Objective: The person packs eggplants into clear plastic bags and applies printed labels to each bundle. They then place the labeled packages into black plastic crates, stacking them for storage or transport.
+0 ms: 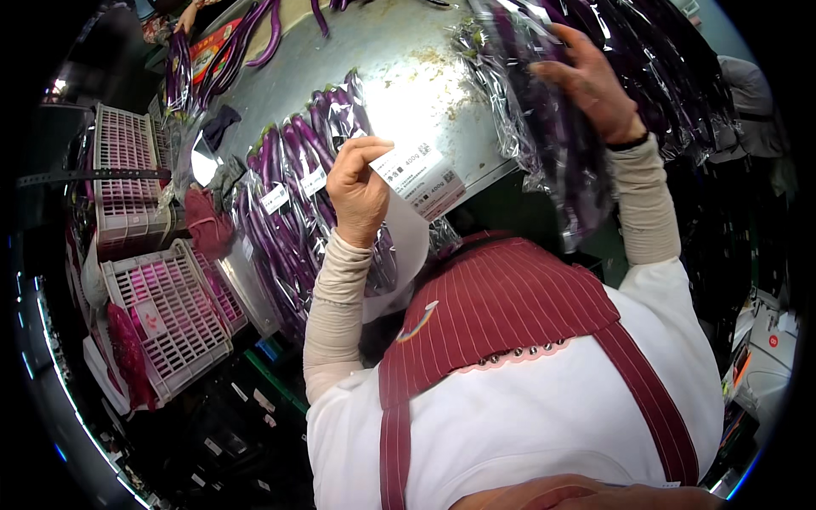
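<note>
My left hand [361, 188] pinches a strip of printed white labels [421, 175] by its upper left corner, and pale backing paper [405, 242] hangs below. My right hand [590, 89] is on a clear plastic bag of long purple eggplants [554, 140] at the metal table's right side, thumb and fingers around its upper part. More bagged eggplants [663, 70] are heaped beyond that hand. Left of the labels, several bagged eggplants [287, 166] lie side by side, and a few of these bags bear white labels [275, 199].
White plastic crates [169, 319] stand at the left, near a dark red cloth [207, 223]. At the far left corner of the metal table [293, 57], another person's hand [186, 18] is by more eggplants [180, 64]. Loose eggplants lie along the far edge.
</note>
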{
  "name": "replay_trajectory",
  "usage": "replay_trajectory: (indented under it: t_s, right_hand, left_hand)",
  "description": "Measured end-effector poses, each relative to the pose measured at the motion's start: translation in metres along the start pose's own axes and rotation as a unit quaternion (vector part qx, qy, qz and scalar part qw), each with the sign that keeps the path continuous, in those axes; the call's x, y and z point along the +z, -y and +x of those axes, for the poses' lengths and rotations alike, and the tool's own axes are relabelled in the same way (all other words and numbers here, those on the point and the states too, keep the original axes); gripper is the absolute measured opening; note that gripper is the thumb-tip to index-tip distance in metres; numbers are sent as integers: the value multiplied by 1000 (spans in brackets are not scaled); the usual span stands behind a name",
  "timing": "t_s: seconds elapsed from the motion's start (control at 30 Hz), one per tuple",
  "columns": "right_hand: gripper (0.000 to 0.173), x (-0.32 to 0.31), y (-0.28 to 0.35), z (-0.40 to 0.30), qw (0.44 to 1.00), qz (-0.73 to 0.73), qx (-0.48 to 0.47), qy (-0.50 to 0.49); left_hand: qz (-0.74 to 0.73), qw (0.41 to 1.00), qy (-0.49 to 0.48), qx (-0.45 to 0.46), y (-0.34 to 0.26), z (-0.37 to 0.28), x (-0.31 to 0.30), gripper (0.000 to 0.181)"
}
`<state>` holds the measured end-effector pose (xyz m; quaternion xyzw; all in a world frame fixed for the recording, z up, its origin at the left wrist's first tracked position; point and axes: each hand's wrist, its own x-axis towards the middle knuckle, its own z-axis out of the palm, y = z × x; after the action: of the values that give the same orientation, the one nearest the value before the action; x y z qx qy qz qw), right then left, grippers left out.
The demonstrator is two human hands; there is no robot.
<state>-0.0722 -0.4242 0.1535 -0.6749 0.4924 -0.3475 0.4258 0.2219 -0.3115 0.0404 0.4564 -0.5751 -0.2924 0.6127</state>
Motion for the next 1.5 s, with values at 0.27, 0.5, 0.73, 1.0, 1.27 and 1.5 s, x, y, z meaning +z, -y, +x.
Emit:
replay_trajectory:
  t_s: [0.27, 0.5, 0.73, 1.0, 1.27, 1.5]
  right_hand:
    - [59, 153, -81, 7, 959, -253, 70, 112]
    - [44, 130, -43, -20, 943, 283, -6, 177]
    - [32, 137, -30, -28, 971, 138, 17, 194]
    - [23, 179, -110, 49, 986, 135, 72, 64]
    - [62, 264, -165, 71, 981, -128, 127, -64]
    - [88, 134, -69, 54, 982, -144, -124, 7]
  left_hand:
    - [-44, 999, -13, -5, -37, -4, 6, 13]
    - [-17, 998, -49, -47, -19, -12, 5, 11]
    - [-104, 973, -55, -198, 12, -20, 23, 3]
    - [145, 922, 180, -310, 32, -44, -4, 24]
    - [49, 994, 83, -46, -30, -13, 4, 22]
    - [14, 997, 74, -16, -17, 16, 43, 11]
